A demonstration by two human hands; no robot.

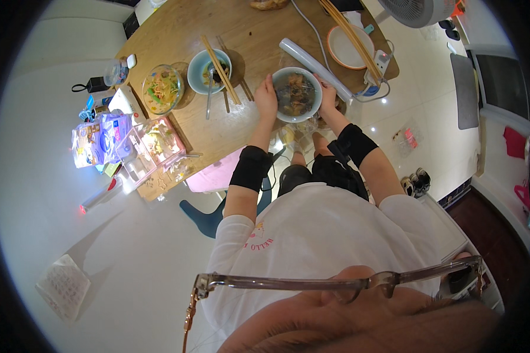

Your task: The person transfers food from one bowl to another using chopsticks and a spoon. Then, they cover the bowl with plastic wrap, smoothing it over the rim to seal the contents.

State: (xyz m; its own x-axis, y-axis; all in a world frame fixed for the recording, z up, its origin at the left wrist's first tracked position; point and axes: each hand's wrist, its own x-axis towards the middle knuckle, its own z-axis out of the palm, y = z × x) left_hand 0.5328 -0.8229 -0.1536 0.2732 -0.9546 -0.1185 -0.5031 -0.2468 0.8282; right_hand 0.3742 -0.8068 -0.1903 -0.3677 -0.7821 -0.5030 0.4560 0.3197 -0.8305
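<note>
Between my two hands is a white bowl (293,118) of dark cooked food pieces, with clear plastic film that seems to stretch over its top. My left hand (266,98) grips the rim's left side. On the opposite side, my right hand (328,95) presses its fingers against the wall. Just behind the bowl, a roll of plastic film (316,69) lies slantwise, its near end beside my right hand. To the left stands a light blue bowl (194,78) holding food remnants and a metal spoon (209,102), with wooden chopsticks (220,69) across it.
A glass bowl (146,84) of shredded food stands farther left, near a pink clear-lidded box (176,140) and wipes packs (101,139). Back right are an orange-rimmed plate (346,46), long wooden sticks (355,39) and a power strip (381,64) with cables. A fan (417,9) stands beyond.
</note>
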